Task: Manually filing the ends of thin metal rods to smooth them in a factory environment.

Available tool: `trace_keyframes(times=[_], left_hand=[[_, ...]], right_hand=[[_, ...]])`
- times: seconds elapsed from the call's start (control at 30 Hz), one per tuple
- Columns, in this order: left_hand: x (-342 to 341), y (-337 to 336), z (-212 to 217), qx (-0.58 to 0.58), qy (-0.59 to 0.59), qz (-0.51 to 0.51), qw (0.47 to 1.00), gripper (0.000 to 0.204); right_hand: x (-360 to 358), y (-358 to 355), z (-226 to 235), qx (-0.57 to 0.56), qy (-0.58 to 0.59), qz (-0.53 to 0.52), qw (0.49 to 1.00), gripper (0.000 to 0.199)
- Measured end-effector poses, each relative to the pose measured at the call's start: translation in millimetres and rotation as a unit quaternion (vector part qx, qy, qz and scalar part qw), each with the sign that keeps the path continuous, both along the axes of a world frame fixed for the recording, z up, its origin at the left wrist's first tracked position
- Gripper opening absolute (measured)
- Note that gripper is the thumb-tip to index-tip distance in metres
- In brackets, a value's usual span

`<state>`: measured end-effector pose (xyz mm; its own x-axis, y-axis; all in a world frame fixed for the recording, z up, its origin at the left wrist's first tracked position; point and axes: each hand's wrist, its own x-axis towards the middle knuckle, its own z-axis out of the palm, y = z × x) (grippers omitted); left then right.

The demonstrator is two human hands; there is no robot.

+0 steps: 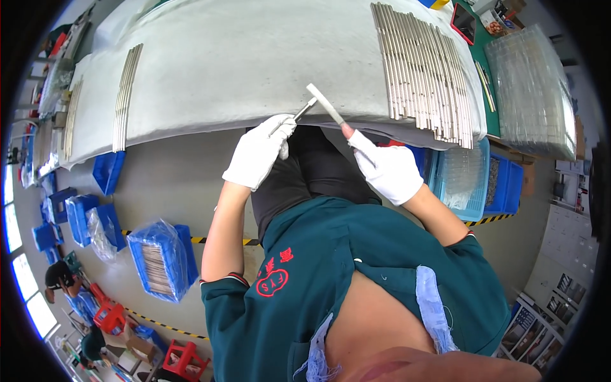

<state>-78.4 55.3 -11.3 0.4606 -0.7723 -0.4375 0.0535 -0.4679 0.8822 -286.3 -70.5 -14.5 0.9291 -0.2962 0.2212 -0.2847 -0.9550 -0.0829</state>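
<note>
My left hand (258, 151), in a white glove, is closed around a thin metal rod (304, 111) at the table's near edge. The rod points up and to the right. From the other side, my gloved right hand (388, 169) grips a narrow white strip (326, 104), with one bare fingertip showing at its lower end. The strip slants up to the left, and the rod's tip meets it or lies very close; I cannot tell whether they touch. A wide row of metal rods (425, 76) lies side by side on the table at the right.
A white cloth (254, 57) covers the table. A few more rods (127, 95) lie at its left. Right of the table are a tablet (463, 24), stacked clear plastic trays (533, 95) and a light-blue basket (476, 207). Blue bins (191, 254) stand on the floor at left.
</note>
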Motion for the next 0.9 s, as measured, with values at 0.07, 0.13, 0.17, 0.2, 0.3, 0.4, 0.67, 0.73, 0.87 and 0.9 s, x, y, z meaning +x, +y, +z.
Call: trace_keyframes(times=[0.07, 0.13, 0.17, 0.2, 0.3, 0.4, 0.67, 0.73, 0.87, 0.9], left_hand=[[0, -2, 4, 0.011, -0.003, -0.003, 1.0, 0.027], [-1, -2, 4, 0.021, -0.004, -0.01, 1.0, 0.028], [-1, -3, 3, 0.014, 0.013, 0.005, 1.0, 0.028], [-1, -3, 3, 0.006, 0.029, 0.021, 0.999, 0.028], [-2, -1, 1, -0.013, 0.028, 0.023, 0.999, 0.027], [-3, -1, -3, -0.003, 0.016, 0.005, 1.0, 0.027], [-7, -1, -10, -0.049, 0.013, 0.028, 0.998, 0.026], [-13, -2, -12, -0.066, 0.04, 0.056, 0.995, 0.027], [-29, -5, -18, -0.081, 0.06, 0.088, 0.991, 0.024], [-35, -4, -17, -0.072, 0.099, 0.105, 0.987, 0.025]], right_hand=[[0, 4, 3, 0.012, 0.08, -0.01, 0.997, 0.054], [8, 3, 2, 0.016, 0.03, -0.002, 0.999, 0.054], [15, 2, 1, 0.019, -0.021, 0.006, 1.0, 0.054], [24, -1, -7, 0.018, -0.022, 0.004, 1.0, 0.055], [26, 1, -10, 0.025, -0.021, 0.012, 0.999, 0.056], [-2, 7, -4, 0.042, 0.025, 0.002, 0.999, 0.053], [35, -16, -7, 0.081, 0.013, -0.047, 0.996, 0.052], [20, -12, -9, 0.157, -0.003, -0.036, 0.987, 0.052], [12, 4, 3, 0.176, 0.063, -0.081, 0.979, 0.057], [13, 5, 2, 0.176, 0.059, -0.081, 0.979, 0.057]])
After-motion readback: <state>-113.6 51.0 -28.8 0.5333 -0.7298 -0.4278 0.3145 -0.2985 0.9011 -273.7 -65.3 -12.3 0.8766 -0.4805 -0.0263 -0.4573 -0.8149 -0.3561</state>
